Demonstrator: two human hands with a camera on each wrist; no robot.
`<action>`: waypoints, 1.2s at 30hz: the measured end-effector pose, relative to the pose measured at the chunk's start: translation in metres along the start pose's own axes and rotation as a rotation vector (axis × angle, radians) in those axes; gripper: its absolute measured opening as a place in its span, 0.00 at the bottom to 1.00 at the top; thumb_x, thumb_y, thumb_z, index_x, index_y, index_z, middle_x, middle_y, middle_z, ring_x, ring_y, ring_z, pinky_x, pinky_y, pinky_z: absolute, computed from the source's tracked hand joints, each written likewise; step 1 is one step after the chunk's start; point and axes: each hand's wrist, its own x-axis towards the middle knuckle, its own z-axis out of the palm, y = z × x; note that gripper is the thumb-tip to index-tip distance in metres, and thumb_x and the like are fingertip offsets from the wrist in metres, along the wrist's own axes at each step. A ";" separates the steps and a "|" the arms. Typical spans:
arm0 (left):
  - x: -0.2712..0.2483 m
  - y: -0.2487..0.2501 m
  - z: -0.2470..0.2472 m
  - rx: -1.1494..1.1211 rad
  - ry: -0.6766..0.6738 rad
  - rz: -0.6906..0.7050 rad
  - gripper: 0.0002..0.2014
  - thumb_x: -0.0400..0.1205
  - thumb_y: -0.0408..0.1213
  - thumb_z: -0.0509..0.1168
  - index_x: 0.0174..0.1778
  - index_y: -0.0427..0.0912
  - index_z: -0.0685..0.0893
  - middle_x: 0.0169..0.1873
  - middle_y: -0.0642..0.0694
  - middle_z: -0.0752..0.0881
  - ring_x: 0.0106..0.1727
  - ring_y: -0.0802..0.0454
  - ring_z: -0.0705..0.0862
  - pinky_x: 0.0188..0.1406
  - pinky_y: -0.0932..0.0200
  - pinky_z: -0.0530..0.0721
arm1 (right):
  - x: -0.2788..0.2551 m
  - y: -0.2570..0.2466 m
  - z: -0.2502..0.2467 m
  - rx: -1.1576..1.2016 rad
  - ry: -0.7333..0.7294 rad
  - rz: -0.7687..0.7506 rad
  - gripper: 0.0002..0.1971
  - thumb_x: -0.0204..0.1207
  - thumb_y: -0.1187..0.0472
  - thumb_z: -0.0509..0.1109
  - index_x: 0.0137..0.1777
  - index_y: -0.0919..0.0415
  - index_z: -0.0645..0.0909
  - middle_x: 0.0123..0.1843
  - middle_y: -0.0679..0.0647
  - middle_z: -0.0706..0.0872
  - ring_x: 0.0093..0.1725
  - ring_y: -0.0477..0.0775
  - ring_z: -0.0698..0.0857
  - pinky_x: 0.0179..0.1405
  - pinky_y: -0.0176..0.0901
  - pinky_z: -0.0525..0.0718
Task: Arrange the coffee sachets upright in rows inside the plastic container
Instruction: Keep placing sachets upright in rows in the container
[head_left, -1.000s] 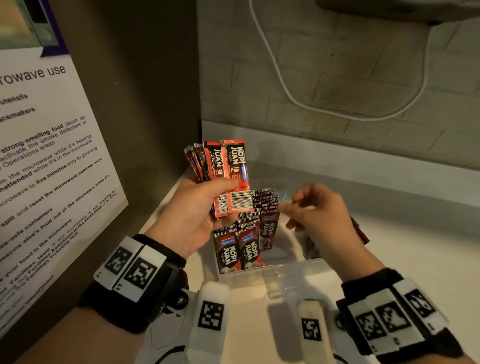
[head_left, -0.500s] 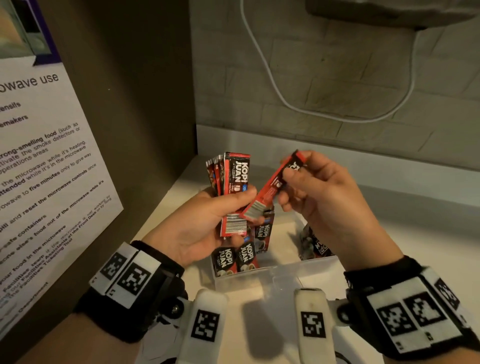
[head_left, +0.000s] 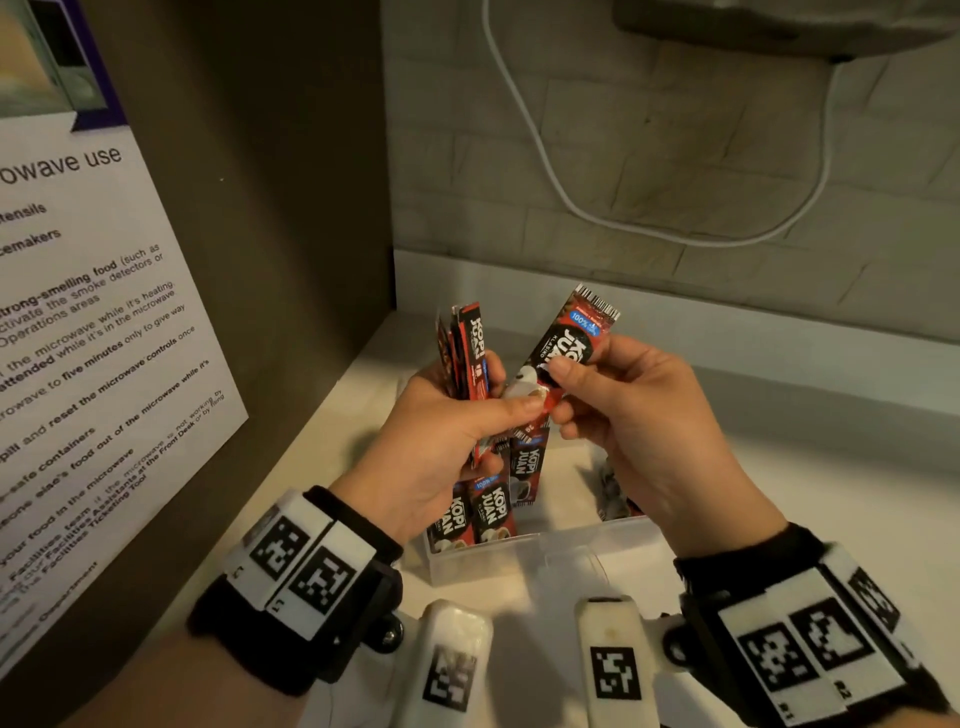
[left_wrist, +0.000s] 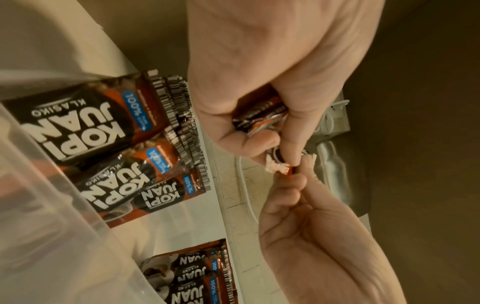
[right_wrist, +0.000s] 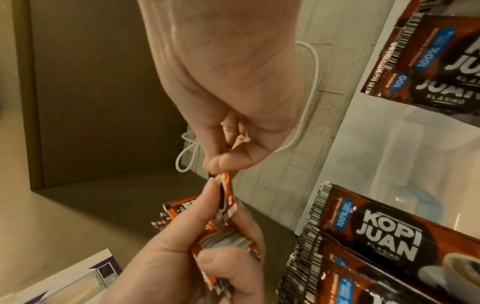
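My left hand (head_left: 457, 415) grips a fanned bunch of red and black coffee sachets (head_left: 467, 353) above the clear plastic container (head_left: 519, 556). My right hand (head_left: 597, 384) pinches a single sachet (head_left: 566, 353), tilted with its barcode end up and to the right; its lower end meets my left thumb. In the left wrist view the bunch (left_wrist: 259, 115) sits in the curled fingers. In the right wrist view the single sachet (right_wrist: 224, 191) is pinched at its edge. Inside the container, several sachets (head_left: 493, 509) stand upright at the left, and a few more (head_left: 613, 493) lie at the right behind my right hand.
The container sits on a white counter (head_left: 779, 467) in a corner. A brown side panel with a microwave notice (head_left: 78, 338) is at the left. A tiled wall with a white cable (head_left: 545, 171) is behind. An appliance (head_left: 779, 26) hangs above.
My right hand has lifted one sachet out of the container and turned it until its barcode end points up, bringing it against the bunch in my left hand. The left hand dropped slightly.
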 end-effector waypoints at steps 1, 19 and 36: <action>0.000 0.001 0.000 -0.004 0.001 -0.010 0.12 0.72 0.30 0.76 0.40 0.48 0.79 0.33 0.48 0.83 0.32 0.55 0.83 0.17 0.66 0.71 | 0.000 -0.002 0.000 0.007 0.008 0.001 0.02 0.74 0.73 0.69 0.44 0.68 0.82 0.28 0.57 0.85 0.23 0.47 0.81 0.22 0.35 0.81; 0.007 0.028 -0.041 -0.269 0.190 -0.055 0.07 0.83 0.38 0.63 0.53 0.41 0.82 0.39 0.45 0.91 0.38 0.51 0.90 0.26 0.57 0.84 | 0.019 0.062 -0.028 -0.642 -0.002 0.250 0.14 0.70 0.80 0.71 0.31 0.65 0.73 0.30 0.61 0.82 0.31 0.56 0.87 0.38 0.51 0.88; 0.009 0.013 -0.033 -0.216 0.119 -0.071 0.09 0.82 0.37 0.66 0.56 0.41 0.84 0.41 0.43 0.91 0.38 0.52 0.91 0.25 0.56 0.85 | 0.020 0.081 -0.032 -0.585 0.052 0.235 0.12 0.68 0.76 0.76 0.33 0.64 0.77 0.40 0.68 0.89 0.39 0.65 0.91 0.43 0.58 0.90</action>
